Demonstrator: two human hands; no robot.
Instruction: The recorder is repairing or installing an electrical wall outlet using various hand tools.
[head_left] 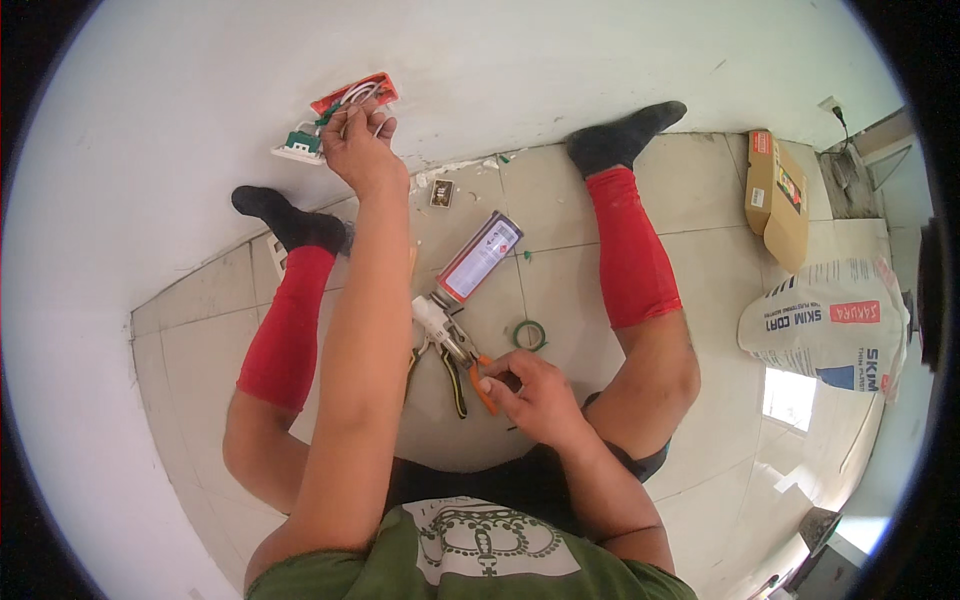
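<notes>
The right hand (pixel 532 394), fingers curled, touches orange-handled pliers (pixel 480 391); whether it grips them cannot be told. Farther off, the left hand (pixel 362 148) pinches white wires (pixel 360 93) at the orange wall box (pixel 389 90), beside a green-and-white socket (pixel 303 143).

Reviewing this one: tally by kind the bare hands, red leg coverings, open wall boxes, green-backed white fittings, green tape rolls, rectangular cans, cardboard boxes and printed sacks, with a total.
Left hand and right hand: 2
Red leg coverings: 2
Open wall box: 1
Green-backed white fitting: 1
Green tape roll: 1
Rectangular can: 1
Cardboard box: 1
Printed sack: 1
Total: 10
</notes>
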